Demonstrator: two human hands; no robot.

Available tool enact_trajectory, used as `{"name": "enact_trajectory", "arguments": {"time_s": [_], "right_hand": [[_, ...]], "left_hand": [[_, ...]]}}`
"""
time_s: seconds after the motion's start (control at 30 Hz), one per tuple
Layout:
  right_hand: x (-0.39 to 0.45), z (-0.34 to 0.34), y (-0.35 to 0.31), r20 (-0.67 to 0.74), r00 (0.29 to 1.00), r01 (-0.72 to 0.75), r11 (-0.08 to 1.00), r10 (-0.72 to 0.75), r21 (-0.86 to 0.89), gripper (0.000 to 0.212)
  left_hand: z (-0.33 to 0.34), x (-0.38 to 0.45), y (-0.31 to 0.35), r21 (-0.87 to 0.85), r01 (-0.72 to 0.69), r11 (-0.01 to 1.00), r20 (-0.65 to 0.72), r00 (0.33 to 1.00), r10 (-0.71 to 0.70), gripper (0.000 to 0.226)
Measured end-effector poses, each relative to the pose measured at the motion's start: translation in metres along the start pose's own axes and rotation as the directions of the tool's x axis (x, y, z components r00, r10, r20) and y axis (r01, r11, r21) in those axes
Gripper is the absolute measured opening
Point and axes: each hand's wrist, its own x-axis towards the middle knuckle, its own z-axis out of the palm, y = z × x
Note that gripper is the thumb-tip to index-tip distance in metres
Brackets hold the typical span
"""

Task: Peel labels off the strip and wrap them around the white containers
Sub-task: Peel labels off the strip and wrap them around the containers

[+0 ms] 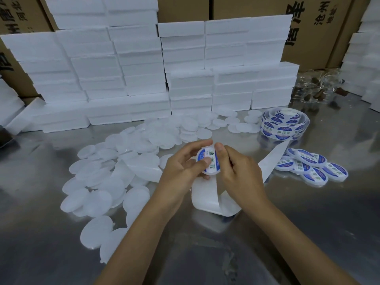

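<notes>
A small round white container [210, 160] with a blue and white label on its face is held above the table between both hands. My left hand [181, 171] grips its left side, thumb on the label. My right hand [238, 171] presses its right edge, thumb on top. Bare white backing strip [207, 197] curls below my hands and runs up right to the label roll [283, 125]. Several labelled containers [312, 166] lie in a heap at the right. Many plain white round containers [107, 173] are scattered on the left.
Stacks of white foam boxes [144, 75] form a wall at the back, with cardboard cartons [314, 27] behind. Clear plastic items with brown pieces [316, 89] sit at the back right. The table [308, 223] is shiny metal.
</notes>
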Motion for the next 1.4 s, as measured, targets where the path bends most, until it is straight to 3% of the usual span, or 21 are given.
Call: {"name": "enact_trajectory", "arguments": {"time_s": [0.1, 0.2, 0.33, 0.53, 0.67, 0.8, 0.9, 1.03, 1.2, 1.3, 1.4], "right_hand": [[0.000, -0.001, 0.001, 0.035, 0.999, -0.010, 0.997, 0.007, 0.076, 0.036], [0.000, -0.002, 0.002, 0.077, 0.997, -0.032, 0.989, 0.020, 0.148, 0.042], [-0.003, 0.000, 0.002, 0.130, 0.992, 0.012, 1.000, -0.010, -0.014, 0.055], [0.000, 0.000, 0.002, 0.122, 0.992, -0.032, 0.989, 0.014, 0.148, 0.039], [0.000, -0.004, 0.005, 0.085, 0.994, -0.077, 0.991, 0.068, 0.109, 0.039], [-0.001, -0.008, 0.011, 0.034, 0.996, -0.079, 0.997, 0.079, -0.006, 0.040], [-0.001, -0.009, 0.011, 0.042, 0.997, -0.071, 0.997, 0.071, -0.015, 0.042], [-0.001, -0.009, 0.009, 0.136, 0.988, -0.071, 0.997, 0.071, -0.004, 0.054], [0.000, -0.006, 0.008, 0.311, 0.949, -0.126, 0.968, 0.054, 0.217, 0.059], [0.003, -0.006, 0.009, 0.315, 0.937, -0.229, 0.944, 0.148, 0.237, 0.052], [0.013, -0.015, 0.014, 0.158, 0.898, -0.439, 0.826, 0.410, 0.352, 0.047]], "left_hand": [[-0.004, -0.002, 0.004, 0.045, -0.011, 0.999, 0.026, 1.000, 0.010, 0.036], [-0.005, -0.001, 0.007, 0.003, 0.013, 1.000, -0.044, 0.999, -0.013, 0.037], [-0.003, -0.001, 0.006, -0.151, 0.011, 0.988, -0.169, 0.985, -0.036, 0.030], [0.001, -0.002, 0.002, -0.105, -0.009, 0.994, -0.239, 0.971, -0.016, 0.023], [0.005, -0.002, 0.002, -0.118, -0.005, 0.993, -0.164, 0.986, -0.015, 0.012], [0.008, -0.002, 0.001, -0.096, 0.046, 0.994, -0.034, 0.998, -0.050, 0.038], [0.008, -0.003, 0.000, -0.068, 0.042, 0.997, -0.059, 0.997, -0.046, 0.039], [0.002, -0.001, 0.001, -0.076, 0.009, 0.997, -0.172, 0.985, -0.022, 0.028], [0.002, 0.000, -0.003, -0.117, 0.011, 0.993, -0.265, 0.963, -0.042, 0.013], [0.003, 0.000, -0.004, -0.136, 0.037, 0.990, -0.278, 0.958, -0.074, 0.015], [-0.001, 0.003, -0.003, -0.143, 0.040, 0.989, -0.258, 0.963, -0.076, 0.023]]}}
